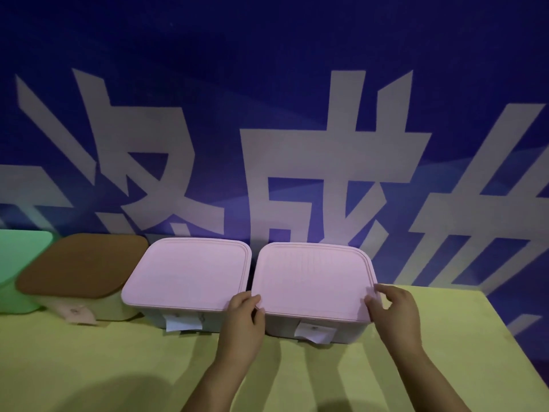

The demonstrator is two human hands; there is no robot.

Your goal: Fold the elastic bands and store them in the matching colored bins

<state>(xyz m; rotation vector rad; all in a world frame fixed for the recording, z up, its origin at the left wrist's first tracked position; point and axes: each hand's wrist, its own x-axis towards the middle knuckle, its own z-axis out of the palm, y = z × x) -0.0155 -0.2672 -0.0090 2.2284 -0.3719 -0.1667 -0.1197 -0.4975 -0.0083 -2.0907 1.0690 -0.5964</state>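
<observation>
Hands gripped the right-hand pink bin's lid (312, 278) at its two near corners. The left hand (242, 319) had its fingers curled over the near left corner, wedged in the narrow gap between the two pink bins, knuckles just beside the edge of the left pink lid (187, 272). The right hand (395, 313) curled its fingers and thumb round the near right corner, thumb on top of the rim. That lid sat flat and closed on its pale bin (350, 334), which carried a white paper tag (316, 331) on the front wall.

The left pink bin (154, 316) stood just beside it, almost touching, lid also closed, with its own white tag (184, 324) in front. Further left came a brown-lidded bin (83, 263), close against the pink one, and then a green bin (17, 272) cut off by the picture's left edge. All four stood in a row along the back of the yellow table (118, 367), hard against a blue banner (267, 84) with large white characters.

Room lay open in front of the bins across the yellow surface, and to the right of the held bin up to the table's right edge (505, 322). No elastic bands showed anywhere; whether any lay inside the closed bins could not be told.
</observation>
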